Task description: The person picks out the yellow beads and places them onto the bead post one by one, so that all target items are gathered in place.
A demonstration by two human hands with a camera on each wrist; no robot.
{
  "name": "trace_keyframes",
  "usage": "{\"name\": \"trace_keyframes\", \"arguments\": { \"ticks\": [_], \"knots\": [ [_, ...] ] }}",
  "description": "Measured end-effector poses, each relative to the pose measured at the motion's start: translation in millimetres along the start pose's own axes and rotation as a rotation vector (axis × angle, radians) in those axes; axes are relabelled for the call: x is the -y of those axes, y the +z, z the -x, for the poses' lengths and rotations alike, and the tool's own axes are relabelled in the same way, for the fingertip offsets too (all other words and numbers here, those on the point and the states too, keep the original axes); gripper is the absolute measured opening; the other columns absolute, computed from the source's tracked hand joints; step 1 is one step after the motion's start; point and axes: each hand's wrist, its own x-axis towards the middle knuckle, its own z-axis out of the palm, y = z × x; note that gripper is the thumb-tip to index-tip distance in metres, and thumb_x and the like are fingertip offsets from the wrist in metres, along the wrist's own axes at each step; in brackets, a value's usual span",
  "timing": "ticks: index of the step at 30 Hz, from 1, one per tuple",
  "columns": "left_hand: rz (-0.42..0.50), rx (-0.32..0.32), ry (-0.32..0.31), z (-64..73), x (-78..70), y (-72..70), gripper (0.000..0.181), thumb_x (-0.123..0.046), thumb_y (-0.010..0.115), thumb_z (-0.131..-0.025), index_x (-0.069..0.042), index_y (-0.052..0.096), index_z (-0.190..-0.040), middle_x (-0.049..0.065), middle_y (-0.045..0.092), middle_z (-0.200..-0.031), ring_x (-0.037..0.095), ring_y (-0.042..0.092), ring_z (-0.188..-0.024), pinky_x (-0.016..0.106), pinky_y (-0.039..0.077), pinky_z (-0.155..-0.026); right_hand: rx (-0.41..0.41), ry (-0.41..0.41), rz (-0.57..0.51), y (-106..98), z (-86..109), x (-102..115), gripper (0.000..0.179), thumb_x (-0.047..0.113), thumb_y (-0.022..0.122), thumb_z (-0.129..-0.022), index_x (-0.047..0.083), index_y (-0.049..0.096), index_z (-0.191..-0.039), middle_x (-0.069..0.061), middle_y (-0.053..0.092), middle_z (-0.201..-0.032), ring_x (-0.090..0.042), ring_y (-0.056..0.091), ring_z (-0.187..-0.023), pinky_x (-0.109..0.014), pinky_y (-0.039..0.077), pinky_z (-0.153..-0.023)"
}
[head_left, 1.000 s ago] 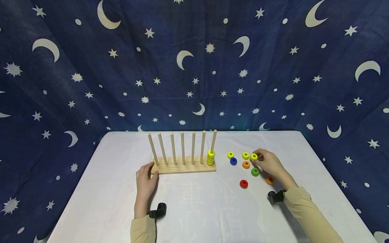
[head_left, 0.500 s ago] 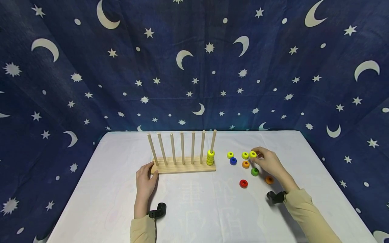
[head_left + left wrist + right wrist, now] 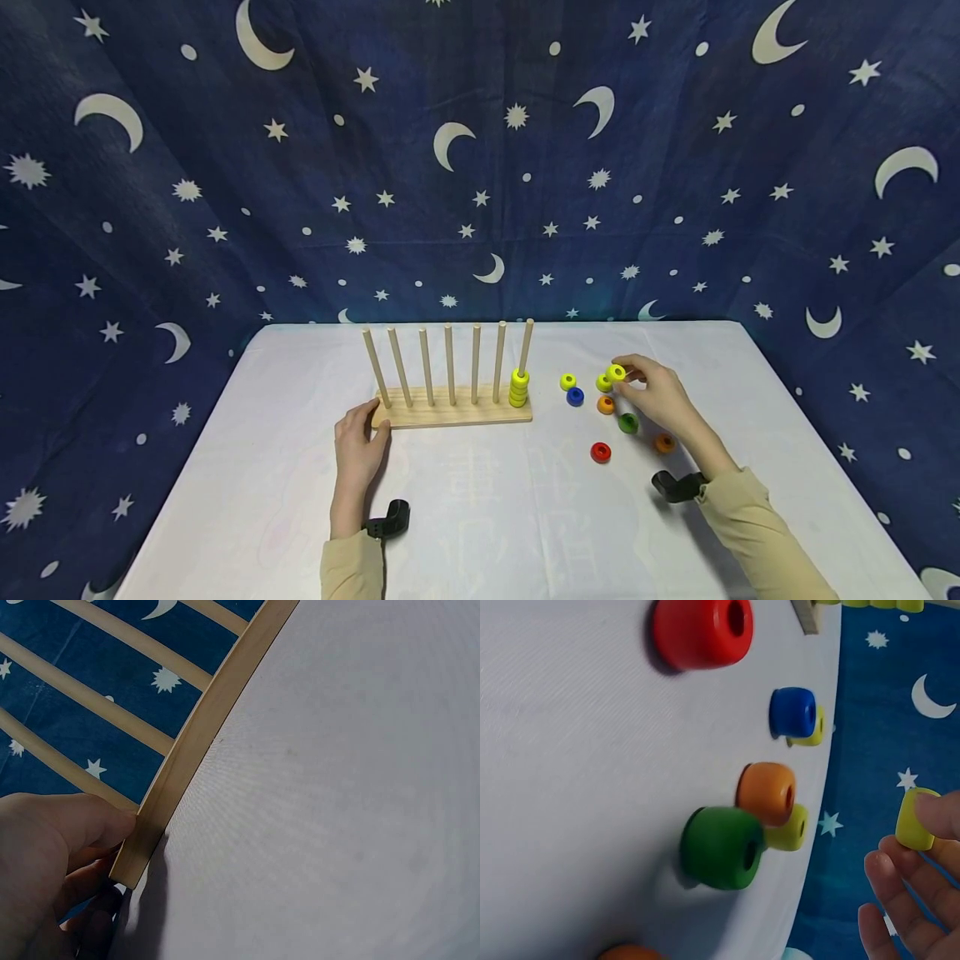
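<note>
My left hand (image 3: 362,446) grips the left end of a wooden base (image 3: 450,415), thumb at the front edge in the left wrist view (image 3: 191,746). Several upright pegs (image 3: 451,367) rise from the base. A stack of yellow beads (image 3: 519,389) fills the lower part of the rightmost peg. Over to the right, my right hand (image 3: 660,396) pinches a yellow bead (image 3: 616,372) between thumb and fingers. The right wrist view shows this held bead (image 3: 913,821) up off the table, its hole partly hidden by the thumb.
Loose beads lie right of the base: yellow (image 3: 567,382), blue (image 3: 575,397), another yellow (image 3: 603,383), orange (image 3: 605,405), green (image 3: 628,423), a second orange (image 3: 664,443) and red (image 3: 601,452). A starry dark-blue cloth (image 3: 480,167) hangs behind the white table (image 3: 465,517).
My right hand has lifted the yellow bead and carried it slightly left, so it now overlaps a loose yellow bead in the head view. The left hand stays on the base.
</note>
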Motion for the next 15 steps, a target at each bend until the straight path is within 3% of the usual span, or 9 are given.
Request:
{"name": "trace_keyframes", "arguments": {
  "ticks": [15],
  "knots": [
    [0.004, 0.0, -0.001, -0.2, -1.2, -1.0, 0.046, -0.014, 0.061, -0.09, 0.0, 0.053, -0.133, 0.021, 0.052, -0.135, 0.038, 0.035, -0.131, 0.057, 0.03, -0.11, -0.053, -0.024, -0.019, -0.3, 2.0, 21.4, 0.041, 0.015, 0.065, -0.089, 0.006, 0.056, -0.129, -0.017, 0.061, -0.125, -0.033, 0.06, -0.107, -0.054, 0.047, -0.098]
  ]
}}
